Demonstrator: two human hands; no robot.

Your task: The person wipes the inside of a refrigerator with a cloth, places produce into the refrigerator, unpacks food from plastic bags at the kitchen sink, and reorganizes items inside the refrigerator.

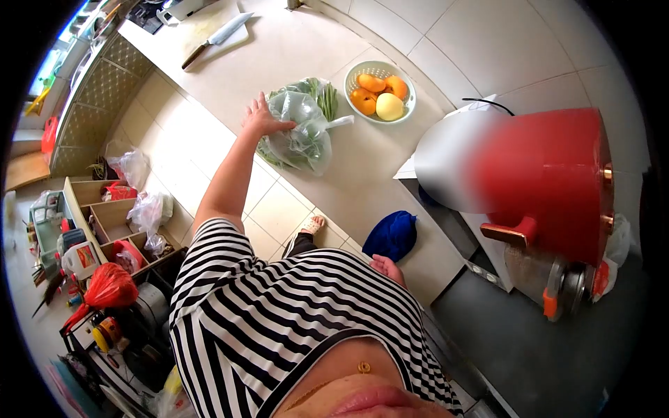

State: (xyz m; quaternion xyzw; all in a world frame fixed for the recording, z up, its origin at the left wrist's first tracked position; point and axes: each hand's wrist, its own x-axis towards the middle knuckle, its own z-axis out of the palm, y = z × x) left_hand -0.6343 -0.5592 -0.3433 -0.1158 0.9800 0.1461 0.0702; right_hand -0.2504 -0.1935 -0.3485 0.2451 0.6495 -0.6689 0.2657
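Note:
My left hand (263, 120) rests palm down on a clear plastic bag (300, 132), fingers spread and thumb pointing right. Green vegetables (326, 102) show in and around the bag on the light countertop (341, 177). Close to my striped shirt, my right hand (389, 269) is low beside the counter edge, just below a bunched blue cloth (391, 237). Its fingers look loosely apart and hold nothing visible. Part of that hand is hidden by my body.
A basket (414, 104) of orange and yellow fruit stands right of the bag. Farther back, a knife (216, 42) lies on a cutting board (240, 35). A large red appliance (550, 174) is at the right; shelves with bags and bottles (80, 259) are at the left.

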